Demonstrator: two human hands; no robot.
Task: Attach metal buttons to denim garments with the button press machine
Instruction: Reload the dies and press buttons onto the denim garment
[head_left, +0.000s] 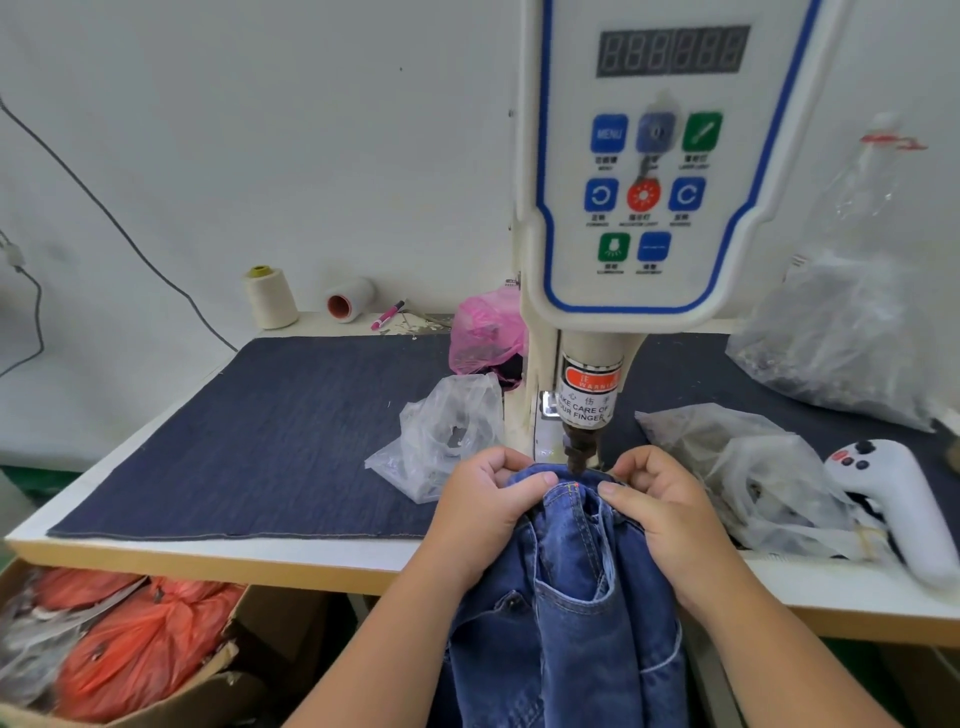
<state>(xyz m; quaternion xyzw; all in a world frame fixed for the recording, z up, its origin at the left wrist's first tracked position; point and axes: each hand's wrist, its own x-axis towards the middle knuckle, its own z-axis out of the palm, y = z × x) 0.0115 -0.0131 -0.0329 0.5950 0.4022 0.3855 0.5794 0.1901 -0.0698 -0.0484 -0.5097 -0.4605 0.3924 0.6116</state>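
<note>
Denim waistband (566, 483) is pinched by curled fingers of left hand (488, 512) and right hand (657, 506), with press head (577, 457) between the fingers, plastic bags (441, 436) alongside on the bench (260, 551).

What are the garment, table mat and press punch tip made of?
Garment: blue denim, going by its twill weave and contrast stitching. Table mat: dark denim-like woven cloth, matte, hemmed front edge. Press punch tip: dark, likely metal; finish too blurred to judge.

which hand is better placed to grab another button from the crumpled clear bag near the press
Left, probably. Both hands grip the blue denim waistband under the press head, but the left hand sits right beside the crumpled clear plastic bag.
</note>
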